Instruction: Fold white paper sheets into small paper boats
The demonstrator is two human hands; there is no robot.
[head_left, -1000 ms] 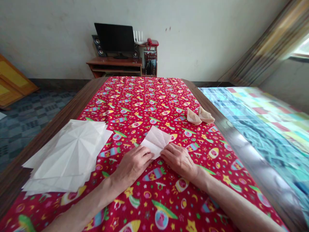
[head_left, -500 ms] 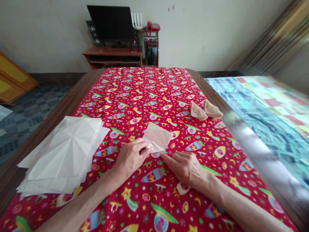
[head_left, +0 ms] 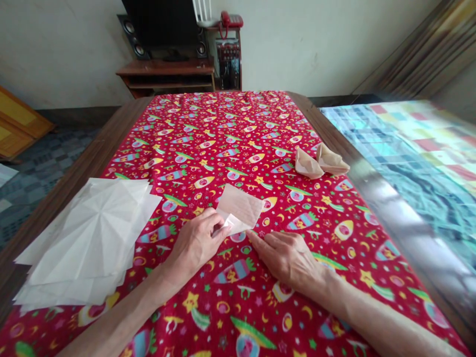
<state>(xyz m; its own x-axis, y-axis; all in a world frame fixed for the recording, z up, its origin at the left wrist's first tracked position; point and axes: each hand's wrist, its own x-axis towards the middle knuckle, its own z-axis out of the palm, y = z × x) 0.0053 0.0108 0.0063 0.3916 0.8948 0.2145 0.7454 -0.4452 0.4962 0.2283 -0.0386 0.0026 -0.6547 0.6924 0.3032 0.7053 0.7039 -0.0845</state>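
A small folded sheet of thin white paper (head_left: pixel 241 210) lies on the red patterned tablecloth (head_left: pixel 230 129) in the middle of the table. My left hand (head_left: pixel 197 240) pinches the near left corner of that sheet, thumb and fingers closed on it. My right hand (head_left: pixel 288 258) rests flat on the cloth just right of the sheet's near corner, its fingers stretched out and together, with one fingertip close to the paper's edge and nothing in it.
A stack of creased white paper sheets (head_left: pixel 89 238) lies at the left. Two folded beige paper pieces (head_left: pixel 322 162) sit at the right near the wooden table edge (head_left: pixel 334 144). A glossy surface lies to the right; a desk (head_left: pixel 167 77) with a monitor and speakers stands at the wall.
My left hand has closed on the sheet's near corner and lifted it slightly. My right hand has slid off the paper onto the cloth. The view has tilted downward.
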